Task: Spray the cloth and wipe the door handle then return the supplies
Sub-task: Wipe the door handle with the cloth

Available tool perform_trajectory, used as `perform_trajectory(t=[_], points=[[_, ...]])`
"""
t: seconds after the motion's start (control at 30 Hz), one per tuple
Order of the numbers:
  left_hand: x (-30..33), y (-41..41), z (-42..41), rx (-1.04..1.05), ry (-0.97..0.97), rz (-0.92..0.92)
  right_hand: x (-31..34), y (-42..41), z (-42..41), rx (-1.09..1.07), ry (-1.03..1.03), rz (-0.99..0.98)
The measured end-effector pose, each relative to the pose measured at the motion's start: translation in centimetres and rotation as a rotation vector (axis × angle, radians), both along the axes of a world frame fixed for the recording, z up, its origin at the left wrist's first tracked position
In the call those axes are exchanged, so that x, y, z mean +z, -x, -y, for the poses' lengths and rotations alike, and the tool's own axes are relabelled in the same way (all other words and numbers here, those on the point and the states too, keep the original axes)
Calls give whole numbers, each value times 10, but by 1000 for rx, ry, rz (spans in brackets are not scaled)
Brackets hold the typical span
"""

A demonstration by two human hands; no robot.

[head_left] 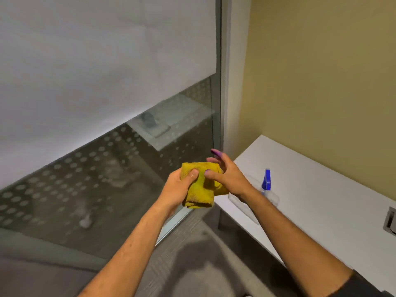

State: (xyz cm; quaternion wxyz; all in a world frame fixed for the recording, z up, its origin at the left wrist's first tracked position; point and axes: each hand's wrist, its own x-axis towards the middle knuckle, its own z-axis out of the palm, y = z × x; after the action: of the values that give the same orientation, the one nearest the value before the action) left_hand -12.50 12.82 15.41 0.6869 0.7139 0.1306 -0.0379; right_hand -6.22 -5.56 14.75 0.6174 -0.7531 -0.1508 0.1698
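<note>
A folded yellow cloth (200, 190) hangs in the air in front of me, held by both hands. My left hand (179, 187) grips its left side with the thumb pressed on top. My right hand (225, 176) pinches its right side with the thumb, the other fingers spread upward. A spray bottle with a blue nozzle (266, 182) stands in a clear tray (272, 200) on the white table (321, 189), just right of my right wrist. No door handle is in view.
A glass wall (107, 168) with a frosted upper part and a dotted lower band fills the left. A yellow wall stands behind the table. A metal cable port (391, 220) sits at the table's right edge. Grey carpet lies below.
</note>
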Motion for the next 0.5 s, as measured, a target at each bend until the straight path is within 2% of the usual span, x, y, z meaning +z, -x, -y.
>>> perform_trajectory(t=[0.1, 0.27, 0.43, 0.5], points=[[22, 54, -51, 12, -91, 52, 17, 45, -65, 145, 38, -5], [41, 155, -151, 81, -167, 75, 21, 135, -170, 215, -110, -74], [47, 236, -243, 228, -288, 86, 23, 210, -272, 202, -304, -239], [49, 259, -279, 272, -270, 71, 22, 229, -305, 196, -384, -299]])
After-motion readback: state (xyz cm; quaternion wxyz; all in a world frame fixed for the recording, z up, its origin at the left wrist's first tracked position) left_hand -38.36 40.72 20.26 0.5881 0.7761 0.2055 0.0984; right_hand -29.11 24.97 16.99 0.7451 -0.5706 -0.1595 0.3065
